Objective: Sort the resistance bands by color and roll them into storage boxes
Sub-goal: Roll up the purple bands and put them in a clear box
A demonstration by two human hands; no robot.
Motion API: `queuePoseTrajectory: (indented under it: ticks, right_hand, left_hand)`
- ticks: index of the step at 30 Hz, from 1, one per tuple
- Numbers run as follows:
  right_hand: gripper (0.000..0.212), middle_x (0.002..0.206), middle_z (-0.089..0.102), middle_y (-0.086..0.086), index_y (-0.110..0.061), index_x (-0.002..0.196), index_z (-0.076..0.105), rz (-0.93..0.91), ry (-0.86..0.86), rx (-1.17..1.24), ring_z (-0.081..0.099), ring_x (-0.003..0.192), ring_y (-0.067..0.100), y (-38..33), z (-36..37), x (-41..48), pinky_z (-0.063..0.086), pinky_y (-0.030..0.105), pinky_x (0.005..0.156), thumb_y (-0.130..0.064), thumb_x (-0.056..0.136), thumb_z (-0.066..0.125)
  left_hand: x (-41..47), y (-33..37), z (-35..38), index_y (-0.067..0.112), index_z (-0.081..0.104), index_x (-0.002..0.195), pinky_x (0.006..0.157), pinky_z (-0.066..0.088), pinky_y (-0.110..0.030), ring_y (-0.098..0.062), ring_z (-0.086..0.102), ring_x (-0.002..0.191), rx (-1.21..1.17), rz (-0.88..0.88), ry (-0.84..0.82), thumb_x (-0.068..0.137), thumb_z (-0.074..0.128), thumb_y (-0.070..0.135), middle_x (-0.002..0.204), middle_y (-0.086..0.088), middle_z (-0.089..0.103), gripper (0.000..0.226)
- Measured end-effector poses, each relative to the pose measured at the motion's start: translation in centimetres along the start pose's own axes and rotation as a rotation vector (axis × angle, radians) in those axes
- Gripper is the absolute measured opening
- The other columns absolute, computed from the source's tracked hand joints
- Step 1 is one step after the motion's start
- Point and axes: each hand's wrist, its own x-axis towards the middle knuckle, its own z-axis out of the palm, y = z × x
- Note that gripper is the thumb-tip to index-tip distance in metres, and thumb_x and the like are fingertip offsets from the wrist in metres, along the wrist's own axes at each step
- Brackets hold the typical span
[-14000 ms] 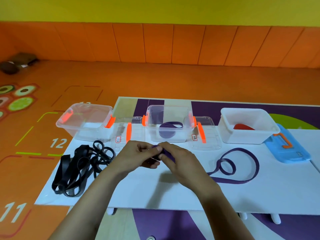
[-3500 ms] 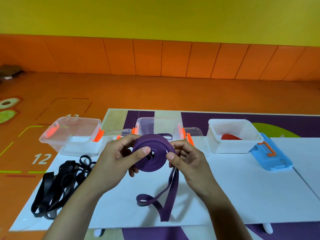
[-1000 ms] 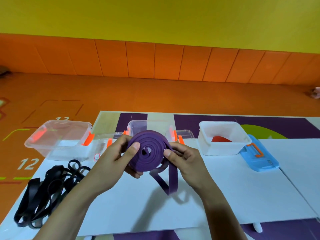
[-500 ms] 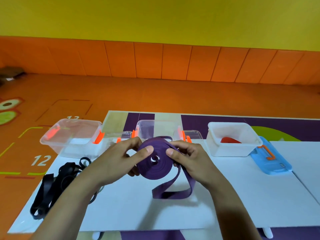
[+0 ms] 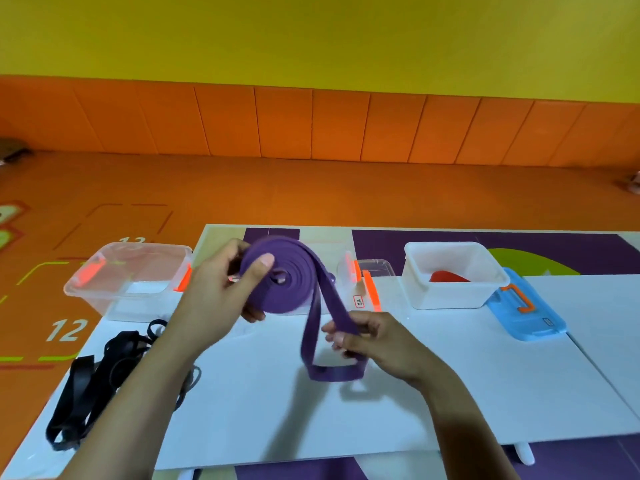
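Observation:
A purple resistance band (image 5: 294, 275) is mostly wound into a flat coil held above the white table (image 5: 450, 382). My left hand (image 5: 221, 289) grips the coil, thumb across its face. My right hand (image 5: 367, 337) pinches the loose tail, which hangs down in a short loop. A tangle of black bands (image 5: 104, 368) lies at the table's left. The middle clear box (image 5: 346, 271) is mostly hidden behind the coil. A clear box (image 5: 131, 275) stands at the left, and a white box (image 5: 453, 275) at the right holds a red band (image 5: 446, 276).
A blue lid with an orange handle (image 5: 523, 306) lies right of the white box. A clear lid with an orange clip (image 5: 372, 282) rests beside the middle box. Orange floor mats (image 5: 311, 192) and an orange padded wall lie beyond the table.
My right hand has slid off the coil and down along the tail, pulling it out to the lower right. My left hand has lifted the coil a little higher.

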Motion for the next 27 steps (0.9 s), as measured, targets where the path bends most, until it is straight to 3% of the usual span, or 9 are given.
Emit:
queuePoseTrajectory:
  ticks: [2,5,9,13,16,20,22,25,27]
  right_hand:
    - [0.011,0.092,0.077,0.007,-0.006,0.105,0.073,0.04,0.015,0.019,0.07,0.085,0.02,2.1,0.9,0.1,0.057,0.03,0.084,-0.007,0.095,0.069]
    - [0.013,0.091,0.073,0.008,-0.004,0.104,0.072,0.067,-0.031,-0.008,0.068,0.085,0.016,4.4,2.5,0.4,0.055,0.028,0.084,-0.006,0.091,0.073]
    - [0.035,0.107,0.074,0.001,-0.013,0.107,0.07,0.105,-0.098,-0.189,0.07,0.104,0.009,6.2,2.3,0.4,0.054,0.026,0.095,0.008,0.08,0.066]
    - [0.035,0.095,0.074,-0.004,-0.026,0.091,0.072,0.132,-0.037,-0.369,0.069,0.093,0.01,8.0,2.1,0.0,0.055,0.036,0.091,0.003,0.076,0.059]
    - [0.024,0.088,0.072,0.01,-0.022,0.087,0.072,0.119,0.033,-0.303,0.065,0.077,0.016,8.6,2.6,-0.5,0.052,0.032,0.075,-0.003,0.076,0.063]
    - [0.016,0.094,0.075,0.006,-0.013,0.093,0.074,0.102,0.048,-0.196,0.069,0.085,0.016,8.4,2.0,-0.7,0.053,0.023,0.082,-0.004,0.08,0.075]
    - [0.016,0.092,0.074,0.007,-0.01,0.094,0.073,0.111,0.045,-0.133,0.067,0.079,0.01,8.3,1.7,-0.7,0.053,0.022,0.081,-0.003,0.08,0.077]
    - [0.015,0.091,0.073,0.017,-0.01,0.091,0.075,0.145,0.036,-0.101,0.063,0.074,0.015,8.7,2.1,-0.9,0.051,0.026,0.078,-0.006,0.078,0.082]
    - [0.014,0.086,0.073,0.016,-0.01,0.087,0.075,0.165,0.118,-0.102,0.065,0.072,0.016,9.2,2.5,-0.8,0.053,0.026,0.076,-0.005,0.077,0.084]
  left_hand:
    - [0.5,-0.3,-0.5,0.022,0.06,0.098,0.046,0.056,-0.035,-0.026,0.069,0.047,0.044,0.001,0.086,0.099,0.061,0.04,0.082,-0.001,0.073,0.018]
    - [0.3,-1.3,-0.2,0.021,0.06,0.101,0.05,0.059,-0.043,-0.025,0.069,0.046,0.088,-0.008,0.129,0.1,0.059,0.041,0.086,-0.001,0.073,0.02]
    - [-0.1,-2.4,0.3,0.022,0.06,0.101,0.054,0.06,-0.05,-0.026,0.069,0.046,0.081,-0.057,0.174,0.101,0.057,0.042,0.091,0.0,0.073,0.02]
    - [0.0,-2.9,0.1,0.025,0.058,0.099,0.051,0.059,-0.043,-0.029,0.069,0.048,0.027,-0.08,0.218,0.101,0.057,0.043,0.095,-0.004,0.073,0.018]
    - [0.4,-3.1,-0.3,0.024,0.058,0.099,0.048,0.057,-0.037,-0.029,0.069,0.047,0.045,-0.082,0.236,0.101,0.057,0.043,0.094,-0.005,0.073,0.019]
    - [0.6,-3.7,-0.2,0.021,0.058,0.101,0.047,0.057,-0.037,-0.03,0.069,0.047,-0.017,-0.122,0.272,0.102,0.057,0.04,0.097,-0.008,0.072,0.019]
    - [0.6,-3.8,-0.3,0.018,0.058,0.107,0.048,0.057,-0.036,-0.027,0.069,0.046,0.019,-0.124,0.296,0.102,0.057,0.041,0.098,-0.005,0.072,0.024]
    - [0.2,-3.7,-0.5,0.019,0.059,0.11,0.051,0.058,-0.036,-0.021,0.07,0.046,0.076,-0.095,0.309,0.102,0.056,0.043,0.097,0.003,0.073,0.026]
    - [-0.3,-3.5,-0.3,0.021,0.059,0.11,0.051,0.056,-0.032,-0.019,0.07,0.047,0.087,-0.085,0.318,0.102,0.056,0.042,0.095,0.007,0.072,0.023]
